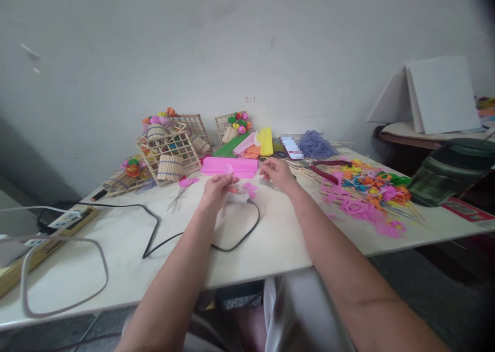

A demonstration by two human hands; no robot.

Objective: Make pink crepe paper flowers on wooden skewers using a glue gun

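My left hand [218, 187] is closed in a pinch on a pink paper petal [229, 169], and a thin stem shows below the fingers. Just below it lies a white glue gun [236, 198], its black cord [255, 228] looping over the table. Level with it, my right hand [276, 171] has its fingertips pressed together; what they hold, if anything, is too small to make out. A loose pink paper piece [250, 189] rests between the hands. Behind them lies a folded sheet of pink crepe paper [216, 165]. Pink petals on thin wires [185, 184] lie left of my left hand.
Bamboo lattice frames with paper flowers [170, 148] stand at the back left. Red-handled pliers [325, 172], colourful paper flowers [371, 187] and a dark green jar [450, 171] occupy the right. A phone [292, 147] and purple yarn [317, 145] sit behind. A power strip [64, 222] lies left.
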